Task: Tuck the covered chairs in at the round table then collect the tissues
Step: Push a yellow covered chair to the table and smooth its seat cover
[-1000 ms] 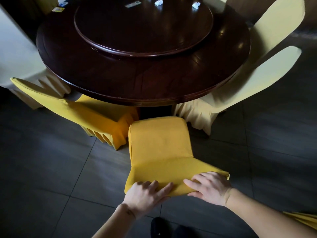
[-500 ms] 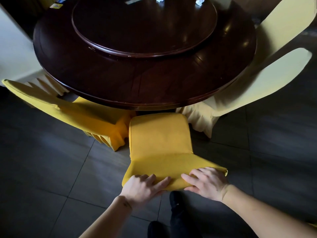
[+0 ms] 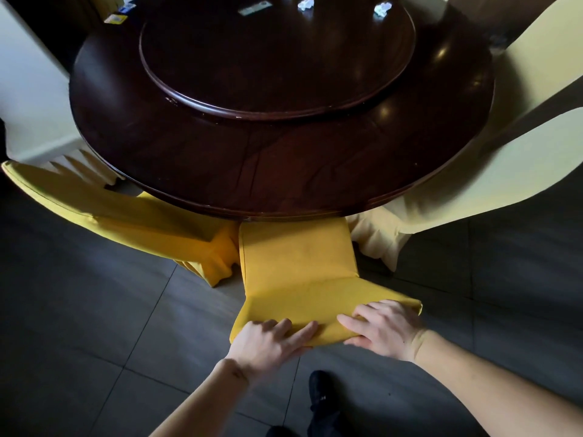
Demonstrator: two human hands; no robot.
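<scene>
A yellow-covered chair (image 3: pixel 296 266) stands in front of me, its seat front just under the rim of the dark round table (image 3: pixel 284 171). My left hand (image 3: pixel 268 345) and my right hand (image 3: pixel 386 329) both grip the top of its backrest, fingers draped over the edge; the right thumb sits on the near side. Two crumpled white tissues (image 3: pixel 305 2) (image 3: pixel 382 7) lie at the far side of the raised turntable (image 3: pixel 277 99).
Another yellow-covered chair (image 3: pixel 132 216) is angled in at the left. Pale cream-covered chairs (image 3: pixel 492 171) stand at the right, and one (image 3: pixel 28 89) at the far left. A small card (image 3: pixel 250 9) lies on the turntable. My black shoe (image 3: pixel 321 395) is on the grey tiled floor.
The yellow chair has slid forward toward the table with both hands on its backrest; its seat front now reaches under the table rim. I have stepped closer.
</scene>
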